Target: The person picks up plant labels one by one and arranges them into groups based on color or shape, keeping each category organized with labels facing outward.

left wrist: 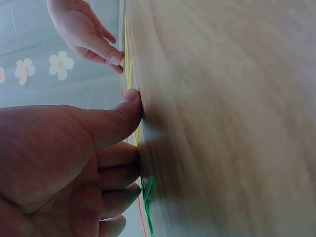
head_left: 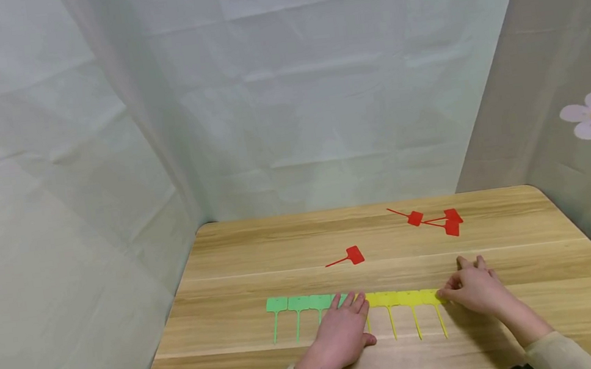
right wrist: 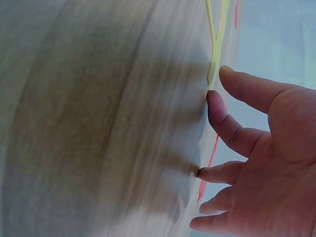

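Note:
Green cable tie tags [head_left: 277,304] and yellow cable tie tags [head_left: 410,298] lie edge to edge in one row, tails toward me. My left hand [head_left: 341,333] rests flat across the middle of the row, fingers extended, hiding part of the tags where green meets yellow. In the left wrist view its thumb touches the table beside the yellow tags. At the row's right end, my right hand [head_left: 477,289] has thumb and curled index finger at the edge of the last yellow tag [right wrist: 213,71], pinching it. Its other fingers spread toward the table.
One red tag [head_left: 356,255] lies behind the row. Several more red tags [head_left: 451,227] lie overlapping at the back right of the wooden table [head_left: 225,334]. Pale cloth [head_left: 320,114] hangs behind and at both sides.

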`<act>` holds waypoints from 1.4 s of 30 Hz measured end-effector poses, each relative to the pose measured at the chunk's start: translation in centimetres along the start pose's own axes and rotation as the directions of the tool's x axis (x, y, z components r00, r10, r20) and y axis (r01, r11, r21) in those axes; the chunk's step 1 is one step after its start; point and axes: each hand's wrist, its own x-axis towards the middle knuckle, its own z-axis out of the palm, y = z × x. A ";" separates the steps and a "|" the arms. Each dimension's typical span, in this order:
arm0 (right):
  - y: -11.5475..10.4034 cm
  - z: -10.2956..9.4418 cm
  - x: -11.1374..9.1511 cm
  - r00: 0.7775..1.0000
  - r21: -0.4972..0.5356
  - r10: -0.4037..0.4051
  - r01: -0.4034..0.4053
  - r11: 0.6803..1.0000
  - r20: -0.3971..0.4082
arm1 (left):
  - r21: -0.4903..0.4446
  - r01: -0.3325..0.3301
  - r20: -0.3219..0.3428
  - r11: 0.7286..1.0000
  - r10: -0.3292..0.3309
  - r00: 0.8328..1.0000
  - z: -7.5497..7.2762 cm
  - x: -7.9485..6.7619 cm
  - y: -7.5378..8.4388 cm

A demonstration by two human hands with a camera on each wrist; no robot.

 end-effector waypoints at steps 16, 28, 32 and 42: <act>-3.3 -1.3 2.5 0.995 -0.051 -0.073 0.069 0.996 -0.064 | 0.013 0.000 -0.013 1.000 0.000 1.000 0.0 0.1 -0.2; -8.8 0.8 8.6 0.974 -0.214 -0.225 0.218 0.952 -0.007 | 0.010 -0.004 -0.011 1.000 0.004 1.000 -0.1 -0.1 -0.3; -10.6 1.9 10.2 0.970 -0.240 -0.243 0.241 0.940 0.022 | 0.018 -0.005 -0.015 1.000 0.005 1.000 0.0 -0.1 -0.3; -13.0 4.7 11.9 0.981 -0.334 -0.192 0.185 0.924 0.010 | 0.038 -0.015 -0.015 0.999 0.015 1.000 0.4 0.0 -0.2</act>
